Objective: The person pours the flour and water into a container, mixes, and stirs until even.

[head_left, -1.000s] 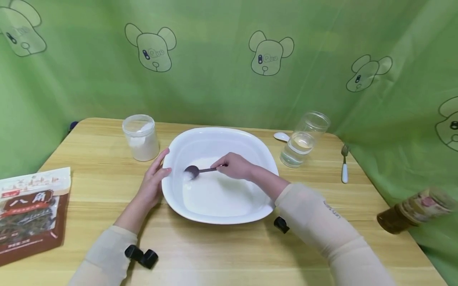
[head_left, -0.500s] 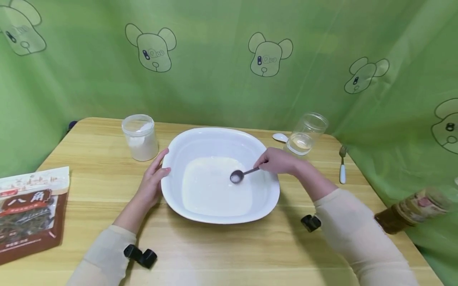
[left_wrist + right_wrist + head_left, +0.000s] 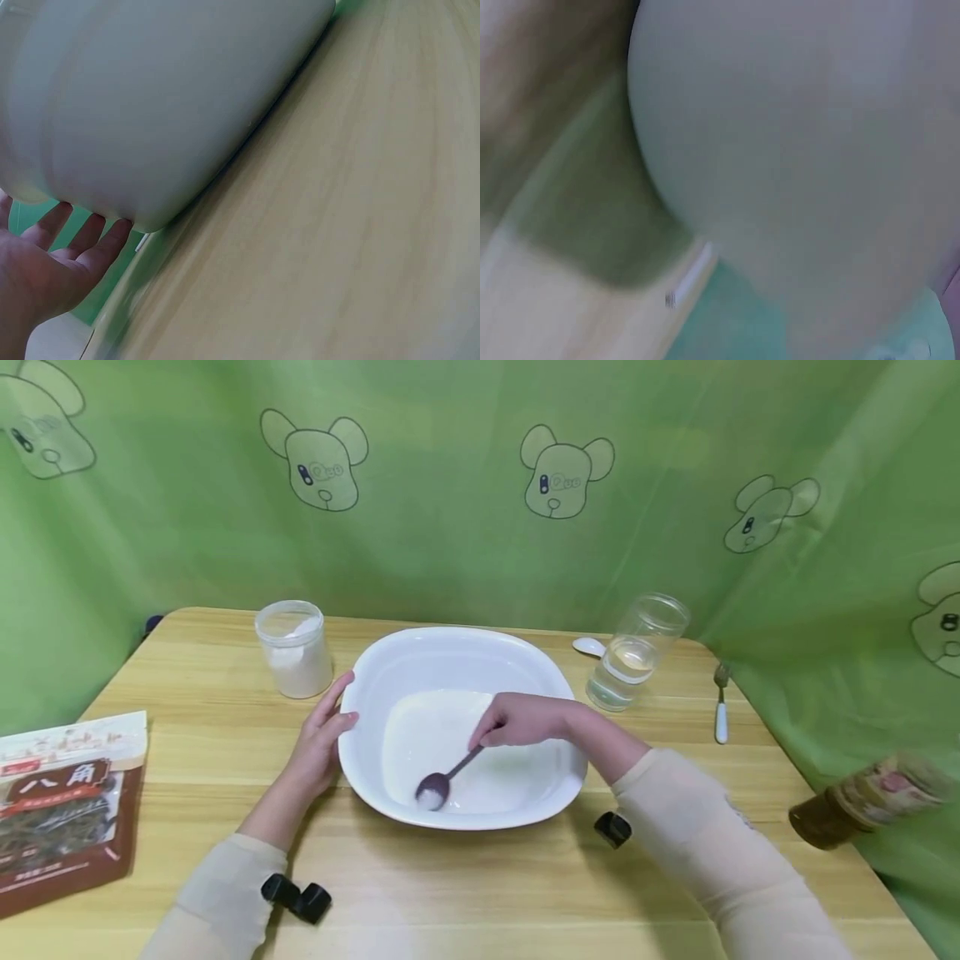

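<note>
Fingers spread, the left hand [image 3: 318, 745] is touching the basin [image 3: 450, 667] at nine o'clock, presumably steadying it; the right hand [image 3: 519, 720] is pinching a spoon [image 3: 441, 782].

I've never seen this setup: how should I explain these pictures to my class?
No machine: a person works bare-handed. The wide view comes from a head camera; each close-up comes from a wrist camera. The left hand touches the side of a white rounded basin; the right hand holds a dark brown round-bowled spoon inside it. Also on the pale wooden table: a clear round jar of white powder, a tall clear tumbler of liquid and a white-handled metal fork.
</note>
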